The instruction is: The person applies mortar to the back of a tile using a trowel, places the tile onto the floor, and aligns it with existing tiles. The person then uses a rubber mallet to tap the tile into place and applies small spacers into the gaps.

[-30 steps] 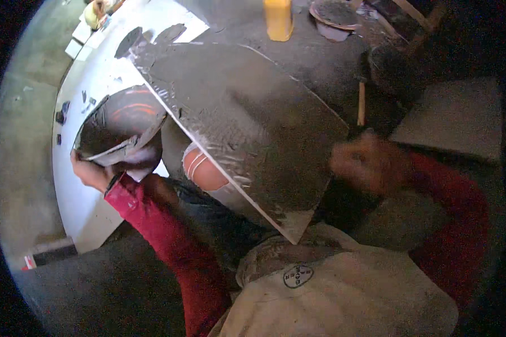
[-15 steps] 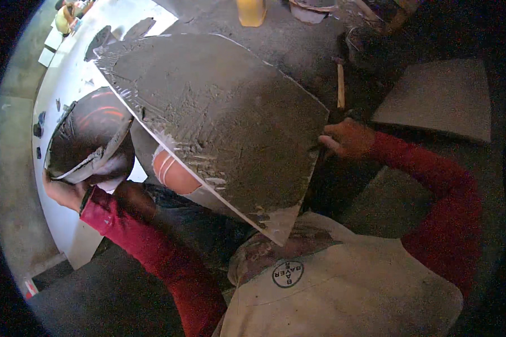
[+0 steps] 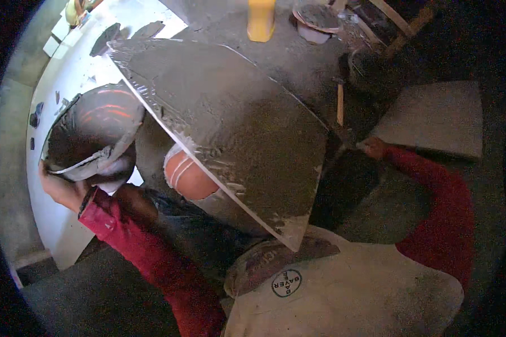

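A large pale-edged tile (image 3: 291, 242), its face spread with wet grey mortar (image 3: 253, 123), lies slanting in front of me. My left hand (image 3: 62, 188) holds the near rim of a mortar-smeared bucket (image 3: 112, 126) tipped on its side; some fingers are hidden behind it. My right hand (image 3: 374, 147) is closed around what looks like a trowel (image 3: 346, 136), dim and partly hard to make out, just off the tile's right edge. Beside the tile's left edge shows an orange rounded thing with white lines (image 3: 190, 177).
A wooden-handled hammer (image 3: 340, 104) lies beyond my right hand. Another tile (image 3: 436, 121) rests at the right. A yellow container (image 3: 261, 21) and a mortar-filled tub (image 3: 315, 25) stand at the back. Far left, another person (image 3: 75, 12) is over the bright white floor (image 3: 45, 196).
My right hand has drawn away from the tile's right edge, outward and slightly nearer to me. My left hand keeps its hold on the bucket. The whole view has shifted a little.
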Motion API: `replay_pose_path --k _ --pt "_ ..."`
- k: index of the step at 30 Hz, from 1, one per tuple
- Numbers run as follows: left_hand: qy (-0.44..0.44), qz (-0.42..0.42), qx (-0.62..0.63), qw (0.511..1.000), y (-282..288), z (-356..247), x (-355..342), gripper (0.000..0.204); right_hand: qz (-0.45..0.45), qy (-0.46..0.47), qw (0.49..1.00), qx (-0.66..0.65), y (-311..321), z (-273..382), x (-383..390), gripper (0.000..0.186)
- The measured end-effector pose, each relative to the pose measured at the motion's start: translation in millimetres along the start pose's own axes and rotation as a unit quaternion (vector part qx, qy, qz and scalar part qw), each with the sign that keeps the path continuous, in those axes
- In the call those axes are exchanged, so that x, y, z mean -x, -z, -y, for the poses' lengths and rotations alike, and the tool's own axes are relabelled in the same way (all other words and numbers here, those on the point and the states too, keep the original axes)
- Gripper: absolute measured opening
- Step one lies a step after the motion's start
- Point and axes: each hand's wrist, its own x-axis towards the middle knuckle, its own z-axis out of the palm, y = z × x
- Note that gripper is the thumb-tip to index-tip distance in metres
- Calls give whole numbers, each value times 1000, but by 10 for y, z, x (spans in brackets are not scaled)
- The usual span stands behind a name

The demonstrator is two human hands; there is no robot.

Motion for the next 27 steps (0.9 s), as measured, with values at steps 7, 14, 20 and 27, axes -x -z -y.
replay_pose_path --k 7,14,20,27 --pt "-45 -52 -55 996 -52 74 48 37 30 170 983 -64 105 1471 382 56" --pt "-34 -88 32 995 -448 -117 369 35 45 261 951 -160 801 2677 1422 55" --pt "-77 -149 73 983 -587 -131 417 34 11 347 934 -80 978 3148 2088 45" --pt "-177 -146 84 970 -360 -488 423 19 -106 454 884 -43 1848 3517 2340 29"
